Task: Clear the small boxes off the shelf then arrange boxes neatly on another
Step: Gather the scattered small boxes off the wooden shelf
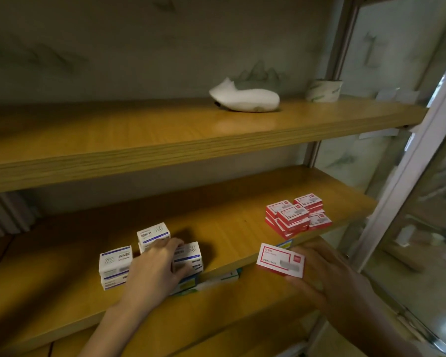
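Stacking boxes | left grip curls round blue-white boxes, lower centre, on middle shelf | right grip pinches red box, lower right | risk: uneven red stack by the shelf edge may topple if nudged.

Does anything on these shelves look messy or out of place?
Yes. The pile of red boxes on the middle shelf is crooked: its boxes sit at different angles instead of squared up in even stacks.
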Tool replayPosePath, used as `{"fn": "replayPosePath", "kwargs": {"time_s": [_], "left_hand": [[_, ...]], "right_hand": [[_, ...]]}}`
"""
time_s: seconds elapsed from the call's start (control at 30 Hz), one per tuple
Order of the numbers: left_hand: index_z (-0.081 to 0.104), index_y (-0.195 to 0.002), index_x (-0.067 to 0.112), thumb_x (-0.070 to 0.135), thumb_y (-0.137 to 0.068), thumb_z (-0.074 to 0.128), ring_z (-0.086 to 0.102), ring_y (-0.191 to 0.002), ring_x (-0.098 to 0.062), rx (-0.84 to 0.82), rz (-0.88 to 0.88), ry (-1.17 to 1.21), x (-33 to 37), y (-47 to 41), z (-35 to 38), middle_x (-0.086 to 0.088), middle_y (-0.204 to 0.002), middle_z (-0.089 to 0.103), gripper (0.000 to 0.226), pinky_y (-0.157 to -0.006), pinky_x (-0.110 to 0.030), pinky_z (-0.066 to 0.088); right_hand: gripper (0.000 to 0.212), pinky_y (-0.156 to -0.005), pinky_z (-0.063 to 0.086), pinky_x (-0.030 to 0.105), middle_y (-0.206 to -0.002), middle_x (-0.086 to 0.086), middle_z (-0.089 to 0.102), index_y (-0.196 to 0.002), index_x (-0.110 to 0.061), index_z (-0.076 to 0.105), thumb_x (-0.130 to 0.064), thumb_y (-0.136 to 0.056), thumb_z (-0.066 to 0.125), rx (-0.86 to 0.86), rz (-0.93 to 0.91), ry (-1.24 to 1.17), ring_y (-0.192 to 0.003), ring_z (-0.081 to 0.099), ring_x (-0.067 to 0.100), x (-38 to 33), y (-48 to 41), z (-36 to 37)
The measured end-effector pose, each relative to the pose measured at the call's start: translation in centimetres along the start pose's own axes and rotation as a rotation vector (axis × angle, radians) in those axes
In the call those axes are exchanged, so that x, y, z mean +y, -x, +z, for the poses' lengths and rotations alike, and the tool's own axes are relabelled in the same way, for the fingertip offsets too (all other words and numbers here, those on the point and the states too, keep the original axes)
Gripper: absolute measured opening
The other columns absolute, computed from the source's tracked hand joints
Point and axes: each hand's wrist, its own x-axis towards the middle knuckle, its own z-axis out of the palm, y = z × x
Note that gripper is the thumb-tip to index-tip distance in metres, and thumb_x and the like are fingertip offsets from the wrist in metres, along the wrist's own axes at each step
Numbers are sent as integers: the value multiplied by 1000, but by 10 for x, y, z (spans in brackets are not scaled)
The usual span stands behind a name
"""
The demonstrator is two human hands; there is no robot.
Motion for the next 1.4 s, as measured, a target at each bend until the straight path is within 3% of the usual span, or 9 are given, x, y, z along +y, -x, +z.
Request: {"fn": "replayPosePath", "kwargs": {"time_s": [0.17,0.3,0.43,0.57,0.73,0.83,0.93,1.13,1.4], "left_hand": [[39,-131,31,51,-80,58,51,-113,-7,28,-16,-114,18,1,-5,12,-127,52,58,-86,-21,46],[51,-124,22,45,-75,66,54,-111,-17,56,-73,-202,36,1,-20,3,-121,58,56,-88,-34,47],[65,-102,8,32,-62,80,64,-88,-30,77,-149,-315,52,-6,-32,-10,-96,68,49,-71,-46,52],[68,-87,7,26,-51,85,64,-67,-34,182,-113,-413,77,-16,-28,-10,-75,67,44,-54,-43,52],[69,-94,14,39,-78,61,65,-81,-30,208,-222,-389,124,-32,-7,-3,-86,69,31,-67,-45,52],[69,-92,13,43,-69,56,65,-79,-28,173,-267,-406,156,-39,4,-3,-84,69,41,-66,-43,53],[69,-93,13,43,-77,64,65,-77,-26,184,-331,-412,187,-42,13,-1,-83,69,35,-63,-40,54],[71,-91,12,36,-58,81,67,-75,-24,170,-421,-453,216,-37,24,0,-82,70,41,-61,-38,55],[72,-90,15,37,-57,82,69,-81,-25,160,-545,-493,219,-19,28,-2,-86,73,41,-63,-39,56]], "right_hand": [[54,-59,33,4,-132,-20,37,-129,-35,31,-55,-81,47,20,1,-32,-105,31,-8,26,-8,1],[54,-76,38,9,-133,-21,35,-130,-37,30,-56,-81,45,41,-20,-58,-110,33,-8,55,-16,2],[56,-83,36,9,-134,-22,34,-131,-37,29,-58,-81,42,46,-37,-80,-120,37,-4,89,-32,0],[57,-90,39,12,-134,-19,34,-132,-34,30,-56,-81,43,1,-63,-135,-120,38,-2,132,-58,-2],[58,-73,36,2,-129,-21,36,-132,-36,30,-54,-81,48,-45,-126,-65,-112,41,-5,197,-92,-8],[57,-71,37,3,-127,-22,38,-131,-38,33,-55,-80,49,-81,-171,-76,-108,42,-5,226,-110,-9],[56,-81,43,11,-127,-23,37,-130,-40,32,-57,-79,49,-117,-221,-85,-110,42,-4,245,-128,-4],[54,-92,44,21,-130,-21,39,-127,-40,32,-56,-79,51,-207,-277,-123,-118,41,-1,260,-151,17],[66,-87,44,19,-133,-20,36,-132,-39,20,-63,-77,47,-138,-365,-59,-121,36,-2,254,-155,17]]}}
